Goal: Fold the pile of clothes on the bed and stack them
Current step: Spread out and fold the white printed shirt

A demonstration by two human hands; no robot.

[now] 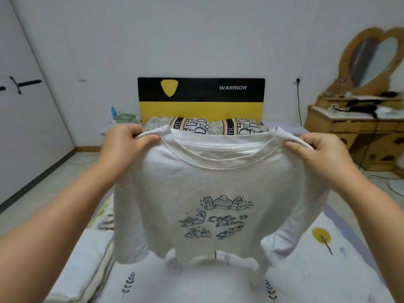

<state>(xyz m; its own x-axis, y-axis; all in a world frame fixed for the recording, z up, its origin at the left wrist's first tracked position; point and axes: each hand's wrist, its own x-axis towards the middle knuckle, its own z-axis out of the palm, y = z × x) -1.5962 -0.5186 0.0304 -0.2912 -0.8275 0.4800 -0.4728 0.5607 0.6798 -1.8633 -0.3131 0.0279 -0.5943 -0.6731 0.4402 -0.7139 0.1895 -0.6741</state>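
Note:
A light grey long-sleeved shirt [203, 186] with a blue cartoon print hangs in the air over the bed, print side toward me. My left hand [124, 143] pinches its left shoulder seam and my right hand [319, 149] pinches the right one. Both sleeves dangle down; the hem and the right cuff reach the white patterned bedsheet [306, 270]. A stack of folded light clothes [87, 265] lies on the bed at the lower left. The shirt hides most of the bed's middle.
Two patterned pillows [190, 124] lean against a black and yellow headboard [201, 99]. A wooden dresser [358, 132] with a heart-shaped mirror stands at the right, a cable trailing down beside it. White wardrobe doors [24, 110] line the left wall.

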